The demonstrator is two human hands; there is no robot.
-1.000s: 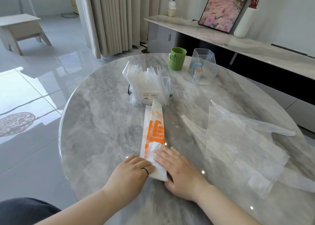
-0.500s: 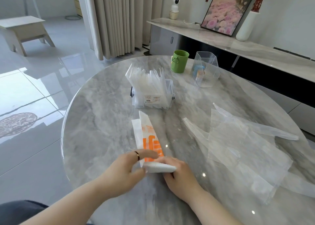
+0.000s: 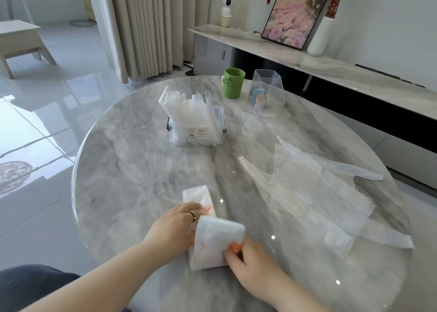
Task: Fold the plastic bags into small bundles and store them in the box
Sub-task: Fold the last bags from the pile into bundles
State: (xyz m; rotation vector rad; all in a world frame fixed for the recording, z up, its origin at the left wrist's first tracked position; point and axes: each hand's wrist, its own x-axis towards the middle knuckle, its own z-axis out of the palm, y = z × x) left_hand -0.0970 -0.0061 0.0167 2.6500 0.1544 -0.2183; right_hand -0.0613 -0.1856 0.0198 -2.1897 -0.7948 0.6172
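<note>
A white plastic bag with orange print (image 3: pixel 214 240) lies at the near edge of the round marble table (image 3: pixel 132 174), folded into a narrow strip with its near part folded over. My left hand (image 3: pixel 173 229) presses on the strip's left side. My right hand (image 3: pixel 248 257) pinches the folded flap at its lower right corner. A short white end of the strip (image 3: pixel 196 193) sticks out beyond my left fingers. The clear storage box (image 3: pixel 197 134), with several folded bags standing in it, sits farther back at the table's middle.
Loose translucent bags (image 3: pixel 314 193) are spread over the right side of the table. A green cup (image 3: pixel 233 83) and a clear ribbed holder (image 3: pixel 267 96) stand at the far edge. A sideboard (image 3: pixel 354 75) runs behind the table.
The long orange-printed strip has been folded up from its near end and is much shorter. Both hands moved with the fold, the right hand now gripping the flap's corner.
</note>
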